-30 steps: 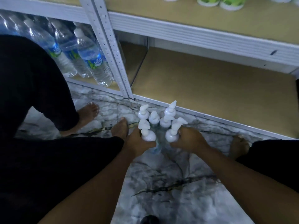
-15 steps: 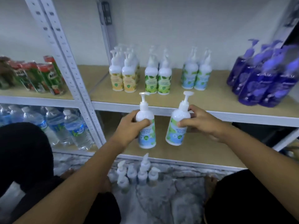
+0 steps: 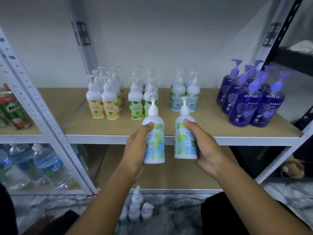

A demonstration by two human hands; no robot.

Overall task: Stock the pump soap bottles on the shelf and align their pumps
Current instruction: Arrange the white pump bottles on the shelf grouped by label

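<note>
I hold two white pump soap bottles with blue-green labels in front of the shelf's edge. My left hand (image 3: 135, 148) grips the left bottle (image 3: 155, 143); my right hand (image 3: 205, 148) grips the right bottle (image 3: 183, 141). Both are upright, pumps pointing up and away. On the wooden shelf (image 3: 169, 123) behind them stand matching blue-label bottles (image 3: 184, 95), with green-label bottles (image 3: 140, 100) and yellow-label bottles (image 3: 103, 100) to the left. More pump bottles (image 3: 137, 209) stand on the floor between my arms.
Purple soap bottles (image 3: 250, 99) fill the shelf's right end. A white perforated upright (image 3: 42, 119) divides the shelving; water bottles (image 3: 33, 165) lie lower left, green cans (image 3: 11, 109) upper left. A black rack (image 3: 294, 58) stands at the right. The floor is marble.
A second ago both hands were taking bottles from the cluster on the floor. They lifted the two bottles to shelf height, and now hold them a little higher and closer to the shelf.
</note>
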